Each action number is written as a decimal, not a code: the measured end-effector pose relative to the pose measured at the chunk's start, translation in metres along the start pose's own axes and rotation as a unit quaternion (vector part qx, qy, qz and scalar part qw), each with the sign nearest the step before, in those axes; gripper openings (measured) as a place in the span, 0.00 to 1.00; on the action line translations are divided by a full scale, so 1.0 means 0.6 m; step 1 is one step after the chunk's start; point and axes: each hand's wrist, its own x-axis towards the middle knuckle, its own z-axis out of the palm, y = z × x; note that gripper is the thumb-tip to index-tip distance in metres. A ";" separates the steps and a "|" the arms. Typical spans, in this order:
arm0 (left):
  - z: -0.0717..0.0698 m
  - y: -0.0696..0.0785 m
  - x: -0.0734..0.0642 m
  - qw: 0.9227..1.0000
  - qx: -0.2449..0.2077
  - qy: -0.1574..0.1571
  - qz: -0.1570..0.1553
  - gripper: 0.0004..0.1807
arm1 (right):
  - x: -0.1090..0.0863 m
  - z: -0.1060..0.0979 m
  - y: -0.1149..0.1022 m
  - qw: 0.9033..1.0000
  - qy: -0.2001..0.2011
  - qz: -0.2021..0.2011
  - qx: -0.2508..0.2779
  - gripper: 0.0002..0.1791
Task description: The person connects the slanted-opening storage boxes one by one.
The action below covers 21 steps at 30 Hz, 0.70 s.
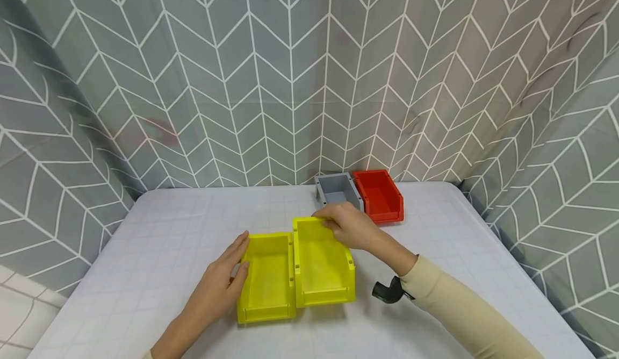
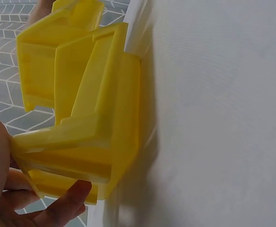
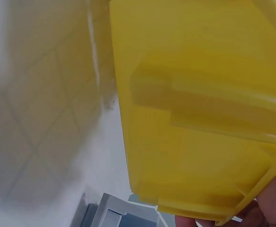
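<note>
Two yellow plastic bins are side by side in the head view. The left bin (image 1: pixel 267 273) is held at its left wall and back corner by my left hand (image 1: pixel 220 281), fingers along the outside and thumb at the rim. My right hand (image 1: pixel 349 224) grips the back rim of the right bin (image 1: pixel 323 259), fingers partly hidden. That bin is raised above the table, its side against or close beside the left bin. In the left wrist view the left bin (image 2: pixel 123 104) is just off or on the table; I cannot tell which.
A grey bin (image 1: pixel 336 184) and a red bin (image 1: pixel 379 195) stand side by side at the table's back edge, behind my right hand. A white cloth covers the table (image 1: pixel 169 241). Patterned curtains (image 1: pixel 290 79) hang behind and at both sides. A black strap-like piece (image 1: pixel 388 291) hangs at the right wrist.
</note>
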 end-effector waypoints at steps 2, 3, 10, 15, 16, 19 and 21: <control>0.000 0.000 0.000 1.000 -0.001 0.000 0.000 0.29 | 0.000 0.001 0.000 1.000 -0.001 0.004 -0.004 0.18; 0.000 0.000 0.000 1.000 -0.001 0.001 0.000 0.29 | 0.000 0.002 0.000 1.000 -0.001 0.006 -0.007 0.18; -0.002 -0.004 0.004 0.999 -0.031 -0.004 -0.018 0.29 | 0.002 0.005 -0.001 1.000 -0.010 0.013 -0.023 0.20; 0.002 -0.010 0.005 0.999 -0.032 -0.010 -0.024 0.31 | 0.001 0.007 -0.002 0.999 -0.017 0.004 -0.028 0.20; 0.004 -0.011 0.005 0.999 -0.029 -0.010 -0.023 0.32 | 0.000 0.007 -0.003 0.999 -0.017 0.003 -0.027 0.20; 0.007 -0.013 0.004 1.000 -0.022 -0.008 -0.014 0.31 | -0.004 0.009 -0.005 1.000 -0.012 0.001 -0.024 0.23; 0.008 -0.013 0.005 1.000 -0.019 -0.004 -0.007 0.31 | -0.011 0.009 -0.010 1.000 -0.006 0.005 -0.017 0.26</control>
